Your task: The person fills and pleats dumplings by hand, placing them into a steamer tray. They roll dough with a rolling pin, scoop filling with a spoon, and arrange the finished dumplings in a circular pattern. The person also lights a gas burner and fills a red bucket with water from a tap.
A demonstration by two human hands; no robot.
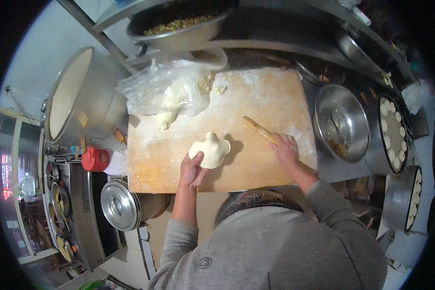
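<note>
Over the floured wooden board (pixel 159 152), my left hand (pixel 193 170) pinches a thin, rolled-out sheet of dough (pixel 214 152) by its lower left edge. The sheet is lifted, with uneven, drooping edges, and throws a shadow on the wood. My right hand (pixel 286 148) grips one end of a small wooden rolling pin (pixel 257 128), which slants up and left over the right half of the board. Beyond my left hand, a lump of dough (pixel 165 119) sticks out from under a clear plastic bag (pixel 148 90). A small dough scrap (pixel 220 90) lies beside the bag.
A steel bowl (pixel 342 108) with bits of filling stands right of the board. Past it are round pans of dough pieces (pixel 385 125). A large metal pot (pixel 101 105) stands left, a lidded steel pot (pixel 119 204) below it. A filling basin (pixel 181 36) sits at the back.
</note>
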